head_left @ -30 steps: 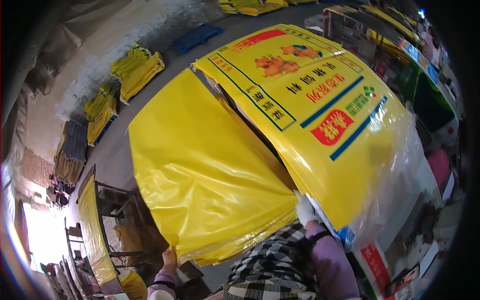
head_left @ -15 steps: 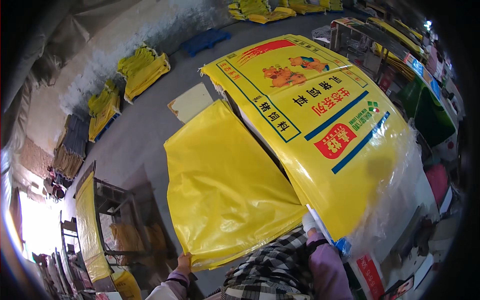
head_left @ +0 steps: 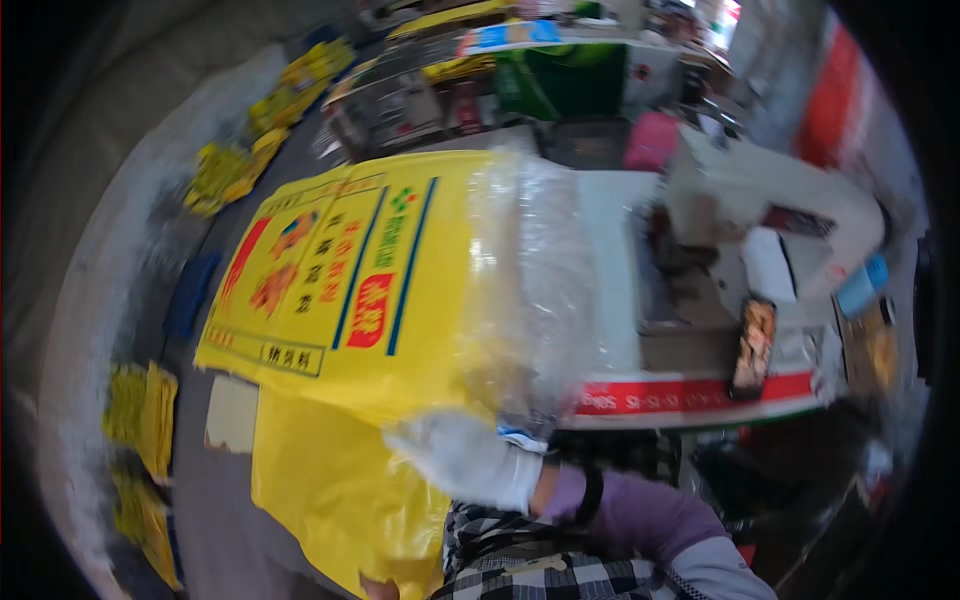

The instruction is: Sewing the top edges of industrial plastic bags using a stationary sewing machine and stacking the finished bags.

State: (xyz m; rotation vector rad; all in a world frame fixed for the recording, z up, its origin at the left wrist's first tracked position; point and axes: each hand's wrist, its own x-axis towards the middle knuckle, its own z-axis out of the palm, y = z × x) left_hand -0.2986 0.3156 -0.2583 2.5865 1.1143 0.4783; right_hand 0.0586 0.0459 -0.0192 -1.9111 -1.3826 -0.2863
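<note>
A yellow printed sack [head_left: 330, 290] with red and blue markings is held up in front of me, and a clear plastic liner [head_left: 530, 290] sticks out of its right end. My right hand [head_left: 460, 462], in a white glove with a purple sleeve behind it, grips the sack's lower edge where the liner begins. Below it hangs a plain yellow sack [head_left: 330, 490]. Only a sliver of my left hand [head_left: 376, 588] shows at the picture's bottom edge, against the plain sack's lower border. A checked garment covers my front.
Stacks of yellow sacks [head_left: 140, 420] and a blue stack [head_left: 190, 295] lie on the grey floor at left. To the right stands a white table with a red front edge [head_left: 690, 395], carrying a phone [head_left: 755, 345]. Green bins [head_left: 565, 85] and racks stand behind.
The view has swung to the right, and the table has come into sight. The printed sack now sits left of centre, turned more upright. Both hands stay at the sacks' lower edges.
</note>
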